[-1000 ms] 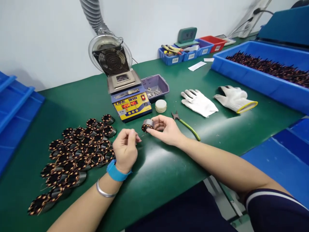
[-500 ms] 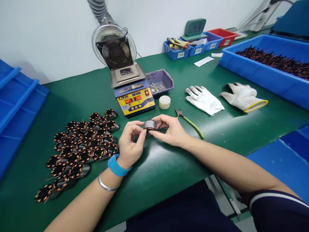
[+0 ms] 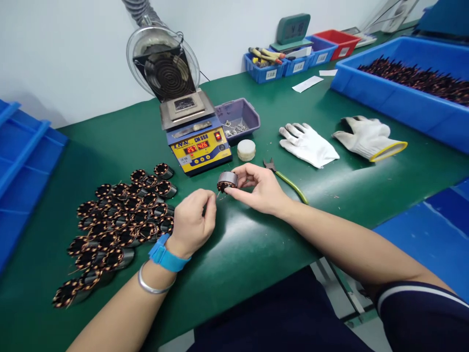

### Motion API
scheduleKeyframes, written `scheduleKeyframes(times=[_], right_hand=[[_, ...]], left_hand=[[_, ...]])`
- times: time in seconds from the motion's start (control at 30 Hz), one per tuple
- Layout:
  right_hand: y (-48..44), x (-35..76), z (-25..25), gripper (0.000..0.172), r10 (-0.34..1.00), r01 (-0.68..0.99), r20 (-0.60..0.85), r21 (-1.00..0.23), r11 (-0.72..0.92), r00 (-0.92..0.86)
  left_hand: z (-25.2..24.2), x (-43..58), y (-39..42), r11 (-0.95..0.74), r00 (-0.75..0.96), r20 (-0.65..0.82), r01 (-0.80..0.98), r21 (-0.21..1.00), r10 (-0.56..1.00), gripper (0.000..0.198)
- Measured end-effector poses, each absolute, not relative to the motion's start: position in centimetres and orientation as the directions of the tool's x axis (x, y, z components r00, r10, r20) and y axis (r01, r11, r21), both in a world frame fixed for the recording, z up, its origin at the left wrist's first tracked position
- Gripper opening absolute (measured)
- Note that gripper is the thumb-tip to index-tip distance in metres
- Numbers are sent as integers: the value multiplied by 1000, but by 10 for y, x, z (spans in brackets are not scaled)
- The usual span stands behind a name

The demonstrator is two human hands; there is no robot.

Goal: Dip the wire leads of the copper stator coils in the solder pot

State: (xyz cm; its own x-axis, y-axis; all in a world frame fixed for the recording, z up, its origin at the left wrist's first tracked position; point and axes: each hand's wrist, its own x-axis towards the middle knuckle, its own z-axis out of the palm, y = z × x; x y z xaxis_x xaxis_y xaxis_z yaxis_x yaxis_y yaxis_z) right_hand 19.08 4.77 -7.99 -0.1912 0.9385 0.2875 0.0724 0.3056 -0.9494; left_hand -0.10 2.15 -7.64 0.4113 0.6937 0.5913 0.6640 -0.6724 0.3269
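Observation:
Held between the thumb and fingers of my right hand [image 3: 262, 188] is a motor stator [image 3: 227, 180], a grey metal ring with copper windings on its lower face. A thin wire end [image 3: 219, 194] sticks out of it toward my left hand [image 3: 194, 217]. That hand is closed in a pinch just left of the stator, apart from its ring; what the fingertips grip, if anything, is hidden. Left of my left hand, several more wound stators [image 3: 120, 220] stand grouped on the green table [image 3: 234, 274]. Green-handled cutting pliers [image 3: 289, 183] lie beyond my right hand.
Behind the stators stands a yellow and blue solder pot [image 3: 201, 149] under a fume hose [image 3: 142, 12]. Beside it are a purple tray [image 3: 252, 115] and a round white tin [image 3: 246, 150]. White gloves [image 3: 309, 146] and a large blue bin [image 3: 381, 83] are at the right.
My left hand has let go of the stator ring and moved left, its fingers closing into a pinch. The stator stays in my right hand, now tilted. The camera view has shifted slightly.

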Motion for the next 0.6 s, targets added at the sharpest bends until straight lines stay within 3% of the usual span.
scheduleKeyframes(times=[0.1, 0.27, 0.37, 0.47, 0.6], right_hand=[[50, 192, -79, 31, 953, 32, 260, -963, 268, -153], [49, 190, -79, 35, 963, -18, 240, -971, 240, -124], [48, 189, -78, 34, 962, -20, 228, -973, 228, -152], [50, 189, -78, 34, 969, -33, 205, -979, 202, -139], [55, 191, -78, 36, 984, -49, 160, -986, 157, -84]], left_hand=[[-78, 0, 13, -688, 412, 559, 532, 494, 720, 20], [-88, 9, 10, -481, 145, 471, 456, 749, 870, 21], [-87, 14, 12, -473, 218, 422, 480, 739, 880, 23], [-81, 16, 11, -620, 246, 573, 405, 672, 781, 27], [-79, 16, 8, -753, 70, 759, 215, 622, 647, 22]])
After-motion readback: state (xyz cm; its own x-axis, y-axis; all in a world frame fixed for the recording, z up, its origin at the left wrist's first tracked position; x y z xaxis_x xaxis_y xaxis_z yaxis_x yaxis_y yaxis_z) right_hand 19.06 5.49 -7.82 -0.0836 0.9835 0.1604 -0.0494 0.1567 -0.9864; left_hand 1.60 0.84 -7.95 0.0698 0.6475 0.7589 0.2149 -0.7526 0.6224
